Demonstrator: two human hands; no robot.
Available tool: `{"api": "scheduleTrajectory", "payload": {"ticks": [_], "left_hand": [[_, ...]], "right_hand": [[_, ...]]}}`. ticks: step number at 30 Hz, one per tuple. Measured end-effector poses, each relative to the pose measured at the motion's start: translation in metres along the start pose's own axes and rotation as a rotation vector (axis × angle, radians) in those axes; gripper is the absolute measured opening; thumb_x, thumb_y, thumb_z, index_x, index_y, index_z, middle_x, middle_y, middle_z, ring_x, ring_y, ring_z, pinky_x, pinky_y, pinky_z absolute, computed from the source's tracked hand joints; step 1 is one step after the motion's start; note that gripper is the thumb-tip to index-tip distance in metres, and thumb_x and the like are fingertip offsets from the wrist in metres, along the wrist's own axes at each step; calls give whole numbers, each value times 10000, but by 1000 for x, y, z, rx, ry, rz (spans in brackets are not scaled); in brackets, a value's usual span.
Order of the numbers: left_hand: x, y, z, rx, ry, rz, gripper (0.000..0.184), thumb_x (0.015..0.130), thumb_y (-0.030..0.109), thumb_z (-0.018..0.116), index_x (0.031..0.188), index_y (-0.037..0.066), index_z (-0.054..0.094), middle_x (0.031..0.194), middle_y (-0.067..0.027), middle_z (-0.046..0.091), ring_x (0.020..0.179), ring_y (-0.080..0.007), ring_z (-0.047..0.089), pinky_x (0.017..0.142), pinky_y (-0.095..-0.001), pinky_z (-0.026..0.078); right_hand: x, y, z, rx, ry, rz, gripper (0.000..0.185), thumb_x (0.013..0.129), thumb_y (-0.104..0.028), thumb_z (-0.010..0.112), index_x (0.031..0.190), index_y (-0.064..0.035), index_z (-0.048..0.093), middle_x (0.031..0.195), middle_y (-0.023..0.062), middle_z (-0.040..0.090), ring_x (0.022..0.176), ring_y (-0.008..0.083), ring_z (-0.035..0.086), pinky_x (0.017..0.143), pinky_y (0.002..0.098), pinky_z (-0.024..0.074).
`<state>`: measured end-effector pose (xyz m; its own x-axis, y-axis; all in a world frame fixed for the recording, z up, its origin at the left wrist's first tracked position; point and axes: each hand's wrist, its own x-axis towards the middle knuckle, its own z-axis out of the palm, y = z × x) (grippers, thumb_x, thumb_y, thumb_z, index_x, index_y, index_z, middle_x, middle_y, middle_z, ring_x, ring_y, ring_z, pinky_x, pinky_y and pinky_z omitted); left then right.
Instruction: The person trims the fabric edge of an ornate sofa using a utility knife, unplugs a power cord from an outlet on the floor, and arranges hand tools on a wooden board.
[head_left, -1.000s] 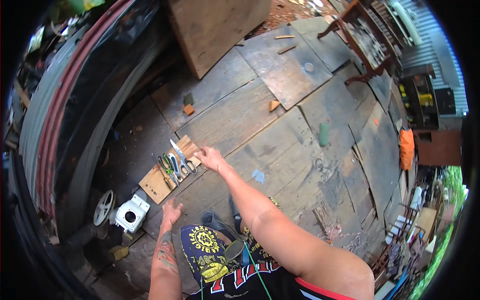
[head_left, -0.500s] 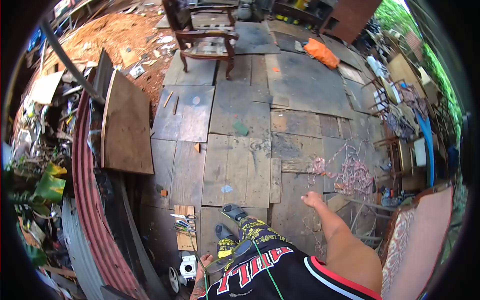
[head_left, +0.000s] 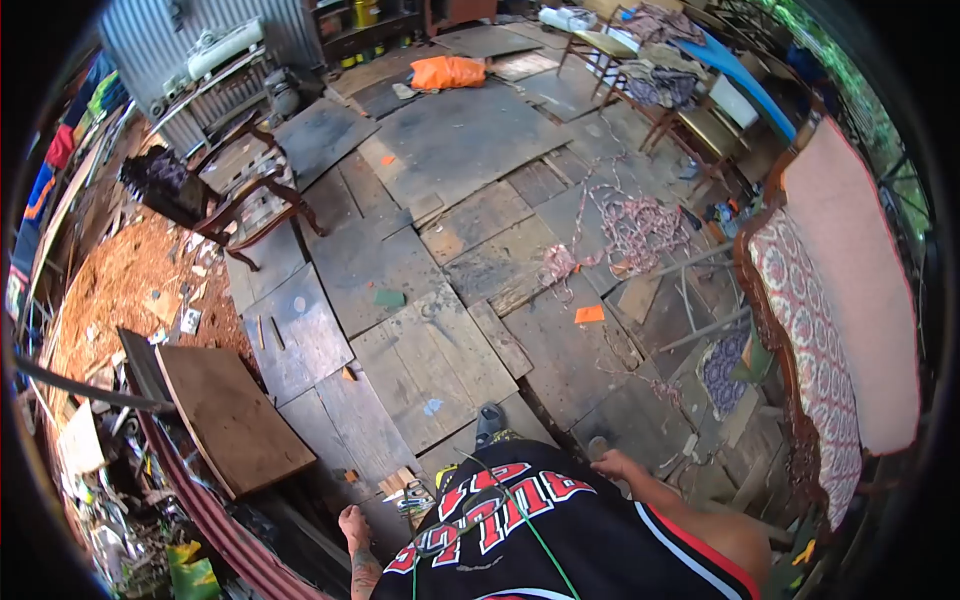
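My left hand [head_left: 354,524] hangs low beside the jersey, its fingers curled with nothing visible in them. Near it, scissors and other small tools [head_left: 412,496] lie on a light wooden board [head_left: 397,483], partly hidden by my body. My right hand [head_left: 614,467] is low at my other side, fingers bent. A small brownish rounded thing [head_left: 598,447] shows at its fingertips; I cannot tell whether it is held. Farther forward, a flat orange piece [head_left: 590,314] lies on the floor boards. Glasses [head_left: 462,522] hang against the black jersey [head_left: 500,540].
A tangled rope [head_left: 640,230] and metal bars [head_left: 700,260] lie to the right, beside an upholstered sofa [head_left: 810,350]. A wooden armchair [head_left: 240,190] stands at the left. A brown panel [head_left: 230,415] leans near scrap, and an orange bag [head_left: 447,73] lies at the back.
The view has turned toward the right. My right hand has drawn back from its outstretched position to my side. The flat orange piece, not seen earlier, now shows on the floor.
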<state>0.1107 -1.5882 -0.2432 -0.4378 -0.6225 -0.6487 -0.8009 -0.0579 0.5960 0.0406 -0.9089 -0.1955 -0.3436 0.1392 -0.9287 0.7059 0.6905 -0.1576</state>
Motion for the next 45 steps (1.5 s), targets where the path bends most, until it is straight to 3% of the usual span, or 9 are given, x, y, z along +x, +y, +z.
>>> {"api": "scheduleTrajectory", "payload": {"ticks": [4,15,20,24,30,32,34,36,45], "left_hand": [[19,72,61,145,-223,46,414,912,237,599,1232,-27,602,896,-64,664,732,-151,620,532,-295,477],[16,237,204,660,-792,263,403,925,238,614,1224,-33,619,911,-53,675,717,-120,599,565,-265,477],[150,291,225,904,-1024,433,375,909,254,604,1127,-46,662,865,-85,693,711,-157,628,557,-294,486],[203,383,250,743,-737,505,276,861,219,582,928,-28,686,784,-97,677,709,-165,626,586,-314,487],[290,458,324,851,-646,714,265,840,225,572,959,32,708,634,-10,541,527,-139,507,442,-291,400],[265,479,350,894,-671,811,354,845,255,592,1067,4,707,739,-62,651,609,-164,598,517,-314,481],[211,500,374,932,-719,825,436,862,330,580,1130,5,694,1079,-227,700,1075,-353,664,933,-413,507],[144,519,386,964,-788,948,441,872,351,594,1146,19,690,1097,-206,702,1079,-330,667,937,-400,509],[136,489,398,1088,-1111,932,447,891,357,601,1154,2,670,1093,-221,698,1065,-323,673,924,-386,516]], "right_hand": [[1,11,23,212,77,-68,411,857,-419,667,992,-36,727,754,123,684,609,216,636,592,384,502],[-36,-61,0,438,570,-56,417,849,-374,662,1087,-36,716,1031,159,724,995,316,684,868,378,520],[-40,-82,59,648,724,20,373,858,-394,634,922,-34,707,943,186,698,918,345,674,816,436,520],[-2,-80,143,569,409,88,408,868,-445,631,999,-69,720,1014,167,708,971,352,669,860,431,522],[-56,-157,150,879,602,99,388,897,-419,607,1011,-63,714,998,168,711,970,371,660,848,397,523],[-93,-201,132,1167,616,239,338,909,-340,620,975,-17,697,940,191,699,909,372,661,813,379,521],[-43,-157,204,797,710,-106,293,915,-278,633,951,9,680,859,207,669,835,368,652,771,393,512],[23,-133,296,876,908,-159,306,928,-287,600,853,6,643,810,198,639,826,368,643,749,415,501],[-16,-188,213,777,752,-113,309,915,-293,609,838,5,639,844,197,657,854,367,649,761,412,505]]}}
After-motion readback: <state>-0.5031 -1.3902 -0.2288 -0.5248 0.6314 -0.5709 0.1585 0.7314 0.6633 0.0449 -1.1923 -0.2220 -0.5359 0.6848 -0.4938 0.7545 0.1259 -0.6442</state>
